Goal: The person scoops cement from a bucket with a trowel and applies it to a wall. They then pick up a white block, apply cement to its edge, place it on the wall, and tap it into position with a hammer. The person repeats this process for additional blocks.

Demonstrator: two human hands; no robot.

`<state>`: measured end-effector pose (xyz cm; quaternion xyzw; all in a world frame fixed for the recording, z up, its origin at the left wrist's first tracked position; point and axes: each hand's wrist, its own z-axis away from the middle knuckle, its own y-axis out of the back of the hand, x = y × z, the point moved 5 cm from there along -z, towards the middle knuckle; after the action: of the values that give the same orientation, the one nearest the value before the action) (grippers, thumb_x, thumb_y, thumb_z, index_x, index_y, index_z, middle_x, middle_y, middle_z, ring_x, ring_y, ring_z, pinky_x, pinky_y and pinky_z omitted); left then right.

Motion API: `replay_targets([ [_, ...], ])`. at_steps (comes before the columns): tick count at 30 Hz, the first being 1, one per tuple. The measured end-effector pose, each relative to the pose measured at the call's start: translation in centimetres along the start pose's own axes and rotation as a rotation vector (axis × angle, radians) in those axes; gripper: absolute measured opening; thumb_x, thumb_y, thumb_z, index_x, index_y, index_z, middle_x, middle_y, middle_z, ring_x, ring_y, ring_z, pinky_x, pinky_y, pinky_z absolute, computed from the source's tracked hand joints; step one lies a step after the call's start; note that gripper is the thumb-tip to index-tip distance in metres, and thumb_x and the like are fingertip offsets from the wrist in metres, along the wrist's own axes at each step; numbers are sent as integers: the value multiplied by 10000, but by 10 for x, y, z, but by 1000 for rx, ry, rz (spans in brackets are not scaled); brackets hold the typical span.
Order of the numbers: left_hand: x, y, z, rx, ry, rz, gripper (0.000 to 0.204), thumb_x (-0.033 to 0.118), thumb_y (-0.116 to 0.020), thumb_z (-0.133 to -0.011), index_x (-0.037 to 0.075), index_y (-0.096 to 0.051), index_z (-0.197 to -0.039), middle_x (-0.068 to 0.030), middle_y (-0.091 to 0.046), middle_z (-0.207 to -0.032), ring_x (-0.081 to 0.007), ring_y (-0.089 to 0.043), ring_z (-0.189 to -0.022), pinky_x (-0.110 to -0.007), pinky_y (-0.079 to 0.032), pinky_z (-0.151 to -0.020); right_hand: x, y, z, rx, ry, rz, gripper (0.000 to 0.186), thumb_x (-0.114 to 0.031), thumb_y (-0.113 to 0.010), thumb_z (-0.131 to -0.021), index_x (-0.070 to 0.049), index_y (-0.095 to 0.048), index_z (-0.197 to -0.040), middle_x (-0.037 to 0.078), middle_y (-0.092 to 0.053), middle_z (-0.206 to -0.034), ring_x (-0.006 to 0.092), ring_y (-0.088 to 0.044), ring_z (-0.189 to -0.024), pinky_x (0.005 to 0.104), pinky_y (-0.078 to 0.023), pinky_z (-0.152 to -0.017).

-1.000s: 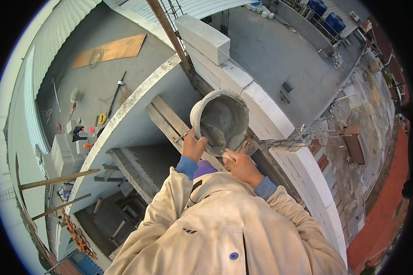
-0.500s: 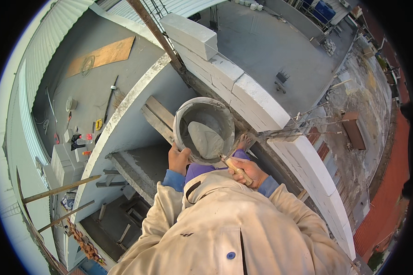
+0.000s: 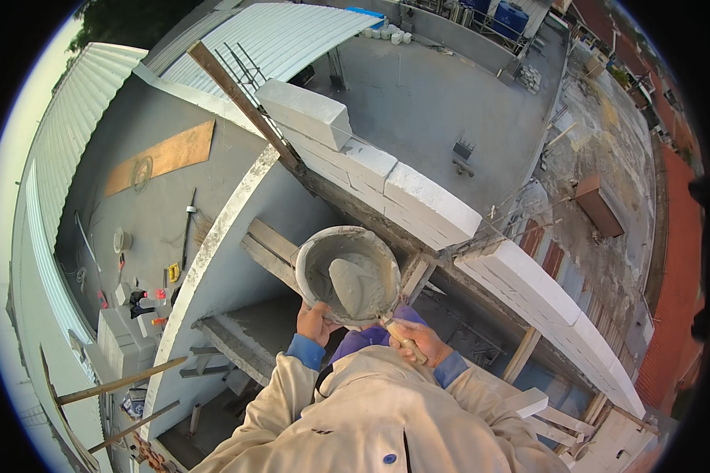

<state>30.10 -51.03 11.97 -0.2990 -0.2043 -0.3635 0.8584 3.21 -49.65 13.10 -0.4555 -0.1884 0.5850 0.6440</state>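
Note:
My left hand (image 3: 314,322) grips the lower-left rim of a round, mortar-caked bucket (image 3: 311,268) at the middle of the view. Inside it lies the mortar-covered blade of a trowel (image 3: 345,285). My right hand (image 3: 415,340) is closed around the trowel’s pale handle at the bucket’s lower right. Wooden planks (image 3: 270,254) pass under the bucket, above my purple-covered legs.
I am high on a narrow framework with openings below. A white block wall (image 3: 430,201) runs diagonally at the right, with a timber post (image 3: 237,98) and rebar. A curved wall (image 3: 213,244) rises at the left; tools (image 3: 173,273) lie on the concrete roof beyond.
The bucket and both hands sit lower in the picture, and more roofing shows at the top as the view has shifted. My hands still hold the bucket and trowel.

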Motion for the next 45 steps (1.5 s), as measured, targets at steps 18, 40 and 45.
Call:
replay_targets([
  [18,-125,64,-104,236,-70,213,692,-35,-514,-858,135,-376,-1514,-162,-602,-1376,-433,-687,-1160,-680,-604,-921,-173,151,-171,166,310,-1,487,-341,-580,-1088,-93,-489,-1496,57,-581,-977,97,-503,-605,241,-428,-491],
  [40,-159,99,-34,340,102,170,634,-4,-542,-878,93,-426,-1494,-181,-623,-1338,-395,-715,-1102,-567,-663,-840,-360,101,-317,1240,96,1677,314,-176,-566,-989,-60,-661,-1265,200,-730,-1238,379,-687,-1195,490,-547,-1002],
  [45,-134,96,-39,319,102,78,694,-1,-533,-874,132,-396,-1541,-161,-609,-1375,-397,-692,-1156,-590,-646,-872,-341,113,-293,1334,68,1651,308,-191,-547,-1013,-42,-664,-1256,205,-715,-1244,372,-705,-1163,467,-568,-978],
])
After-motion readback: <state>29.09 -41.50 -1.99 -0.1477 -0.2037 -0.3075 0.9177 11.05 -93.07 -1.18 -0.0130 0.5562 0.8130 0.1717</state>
